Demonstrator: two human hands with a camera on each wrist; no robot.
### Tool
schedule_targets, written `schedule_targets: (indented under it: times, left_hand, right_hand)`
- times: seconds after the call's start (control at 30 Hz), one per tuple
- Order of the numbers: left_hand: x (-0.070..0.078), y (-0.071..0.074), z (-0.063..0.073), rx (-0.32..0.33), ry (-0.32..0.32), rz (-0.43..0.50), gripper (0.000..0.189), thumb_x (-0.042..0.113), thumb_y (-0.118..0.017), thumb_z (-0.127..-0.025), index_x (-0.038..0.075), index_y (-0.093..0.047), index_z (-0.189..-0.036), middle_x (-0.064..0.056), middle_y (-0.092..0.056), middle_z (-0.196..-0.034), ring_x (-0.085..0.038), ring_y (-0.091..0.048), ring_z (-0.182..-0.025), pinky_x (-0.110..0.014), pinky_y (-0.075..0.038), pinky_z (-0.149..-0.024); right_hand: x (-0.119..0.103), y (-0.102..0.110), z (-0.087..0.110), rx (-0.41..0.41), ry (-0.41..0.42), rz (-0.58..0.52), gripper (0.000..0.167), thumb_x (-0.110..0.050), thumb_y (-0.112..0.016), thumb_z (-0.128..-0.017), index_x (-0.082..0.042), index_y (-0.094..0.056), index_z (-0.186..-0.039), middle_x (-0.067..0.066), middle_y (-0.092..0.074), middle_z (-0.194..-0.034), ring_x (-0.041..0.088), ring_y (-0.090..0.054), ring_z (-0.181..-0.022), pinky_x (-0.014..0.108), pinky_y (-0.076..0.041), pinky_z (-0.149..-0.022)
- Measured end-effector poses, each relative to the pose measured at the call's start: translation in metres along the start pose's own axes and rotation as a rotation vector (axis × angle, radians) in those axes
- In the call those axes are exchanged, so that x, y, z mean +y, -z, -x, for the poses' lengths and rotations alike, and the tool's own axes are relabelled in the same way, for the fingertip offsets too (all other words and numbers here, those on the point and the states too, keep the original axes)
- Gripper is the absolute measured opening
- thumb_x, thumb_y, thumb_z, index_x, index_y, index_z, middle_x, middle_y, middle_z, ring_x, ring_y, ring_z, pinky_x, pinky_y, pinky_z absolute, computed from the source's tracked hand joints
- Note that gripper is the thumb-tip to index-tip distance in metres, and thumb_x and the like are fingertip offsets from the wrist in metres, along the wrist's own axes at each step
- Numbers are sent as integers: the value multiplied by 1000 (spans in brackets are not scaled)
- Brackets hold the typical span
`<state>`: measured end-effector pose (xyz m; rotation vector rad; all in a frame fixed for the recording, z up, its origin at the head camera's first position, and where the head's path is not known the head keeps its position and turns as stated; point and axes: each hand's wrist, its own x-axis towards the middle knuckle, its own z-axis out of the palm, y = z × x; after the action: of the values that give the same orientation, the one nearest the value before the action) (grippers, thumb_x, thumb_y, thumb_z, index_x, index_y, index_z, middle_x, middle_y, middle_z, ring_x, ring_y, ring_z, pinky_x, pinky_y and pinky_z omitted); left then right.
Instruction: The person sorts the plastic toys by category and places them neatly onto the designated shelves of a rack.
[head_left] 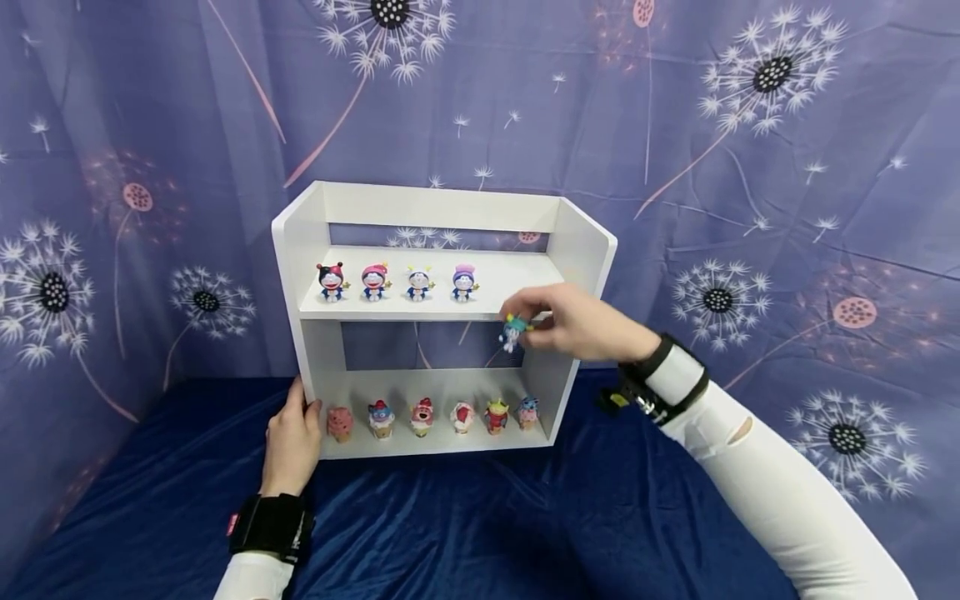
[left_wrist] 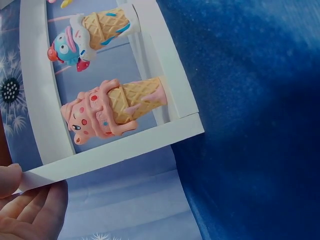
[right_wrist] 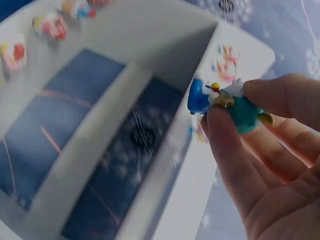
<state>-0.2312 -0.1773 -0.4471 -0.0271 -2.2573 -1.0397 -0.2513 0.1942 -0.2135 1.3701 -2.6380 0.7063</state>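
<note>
My right hand (head_left: 581, 323) pinches a small figurine (head_left: 512, 335) in front of the upper board's edge, near the right side of the white shelf (head_left: 442, 208). In the right wrist view the figurine (right_wrist: 245, 118) has a teal-green top, a blue body and a yellow bit, held between thumb and fingers. My left hand (head_left: 290, 439) holds the shelf's left side panel low down. The left wrist view shows thumb and fingers (left_wrist: 40, 215) on opposite sides of that panel (left_wrist: 115, 156). Closest to it stands a pink ice-cream-cone figurine (left_wrist: 102, 112).
On the upper board several blue-and-white figurines (head_left: 418, 285) in different hats stand in a row. Several cone-shaped figurines (head_left: 422, 417) line the lower board. Dark blue cloth (head_left: 450, 525) lies under the shelf. A purple dandelion-print curtain (head_left: 525, 108) hangs behind.
</note>
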Motion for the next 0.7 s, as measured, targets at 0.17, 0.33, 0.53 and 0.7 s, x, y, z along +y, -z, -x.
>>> schedule_targets:
  times: [0.17,0.33,0.53,0.7]
  left_hand:
    - [0,0,0,-5,4,3,47,3,-53,-100,3,-40,-145,-35,-60,-117,-53,-59,-101,-62,-45,-79]
    - [-1,1,0,5,-6,3,48,1,-54,-99,3,-40,-145,-34,-60,-116,-52,-59,-101,-62,-45,-79]
    - [0,1,-1,9,-10,9,46,1,-54,-99,2,-42,-143,-34,-61,-114,-53,-60,-98,-62,-45,-77]
    - [-1,1,0,15,-5,7,46,1,-55,-98,2,-42,-143,-34,-61,-114,-54,-60,-98,-63,-45,-77]
  right_hand:
    - [5,22,-20,32,-34,53,33,2,-71,-87,-1,-64,-118,8,-68,-109,20,-64,-103,38,-50,-87]
    - [11,32,-38,31,-60,98,33,0,-70,-88,-1,-63,-121,11,-65,-116,24,-63,-108,38,-48,-91]
    - [19,36,-51,-8,-86,190,30,-2,-68,-89,-7,-65,-119,8,-65,-116,25,-63,-106,38,-48,-89]
    - [23,38,-61,-91,-99,242,27,1,-65,-89,-6,-65,-115,8,-65,-113,27,-63,-106,40,-48,-91]
